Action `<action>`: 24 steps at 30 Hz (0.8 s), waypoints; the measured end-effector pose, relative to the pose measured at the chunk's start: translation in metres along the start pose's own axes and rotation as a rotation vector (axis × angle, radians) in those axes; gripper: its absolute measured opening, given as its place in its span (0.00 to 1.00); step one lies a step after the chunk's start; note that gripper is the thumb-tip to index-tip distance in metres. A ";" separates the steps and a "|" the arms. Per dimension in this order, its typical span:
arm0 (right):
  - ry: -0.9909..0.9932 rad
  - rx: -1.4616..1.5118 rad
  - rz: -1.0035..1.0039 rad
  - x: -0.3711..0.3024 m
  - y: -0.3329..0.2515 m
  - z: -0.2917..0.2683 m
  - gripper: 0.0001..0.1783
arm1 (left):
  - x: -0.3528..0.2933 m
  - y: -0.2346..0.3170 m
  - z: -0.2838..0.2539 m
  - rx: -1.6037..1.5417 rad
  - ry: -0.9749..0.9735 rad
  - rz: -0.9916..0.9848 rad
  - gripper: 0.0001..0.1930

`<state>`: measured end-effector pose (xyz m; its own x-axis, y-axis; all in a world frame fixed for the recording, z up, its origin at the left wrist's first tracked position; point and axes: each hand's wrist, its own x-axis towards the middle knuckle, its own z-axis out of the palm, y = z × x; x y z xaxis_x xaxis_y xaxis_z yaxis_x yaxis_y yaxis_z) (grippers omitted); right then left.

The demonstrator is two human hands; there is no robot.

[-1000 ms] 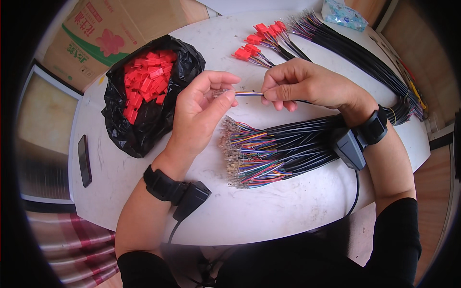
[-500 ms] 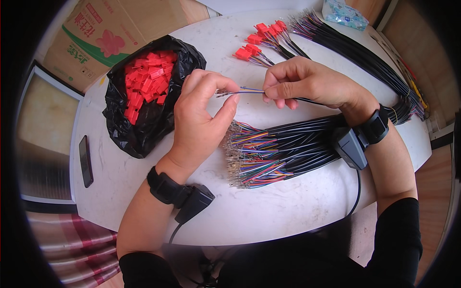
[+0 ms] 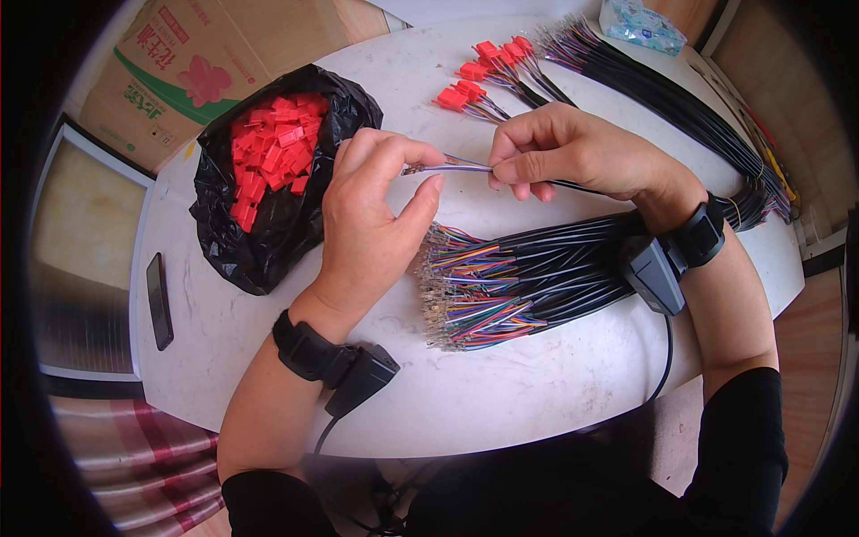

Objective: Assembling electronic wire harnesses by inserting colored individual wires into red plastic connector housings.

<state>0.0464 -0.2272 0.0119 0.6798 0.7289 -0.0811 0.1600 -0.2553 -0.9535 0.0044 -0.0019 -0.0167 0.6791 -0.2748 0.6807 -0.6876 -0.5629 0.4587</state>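
My right hand (image 3: 582, 161) pinches a black cable (image 3: 580, 189) at 12 to 1 o'clock from my view's centre.
Its thin coloured wires (image 3: 465, 166) reach toward 9 o'clock, to my left hand (image 3: 362, 192), whose thumb and forefinger stand slightly parted at the wire ends; I can't tell whether they touch. On the counter (image 3: 501, 394) I see a black bag (image 3: 237, 259) of red connectors (image 3: 277, 139) at 10 o'clock, a cable bundle (image 3: 555, 277) at 3, and a phone (image 3: 159, 302) at 9.
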 end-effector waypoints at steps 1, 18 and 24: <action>-0.006 -0.001 -0.002 0.000 0.000 0.000 0.10 | 0.000 0.000 0.000 -0.004 -0.003 -0.001 0.08; -0.035 -0.012 -0.003 -0.001 -0.001 -0.001 0.11 | -0.003 -0.008 0.000 -0.282 -0.160 -0.197 0.05; -0.032 -0.012 0.005 0.000 0.000 0.001 0.11 | -0.005 -0.010 0.003 -0.441 -0.140 -0.255 0.05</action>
<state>0.0456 -0.2271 0.0120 0.6571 0.7477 -0.0956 0.1650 -0.2664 -0.9496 0.0090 0.0027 -0.0266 0.8459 -0.2902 0.4475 -0.5187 -0.2522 0.8169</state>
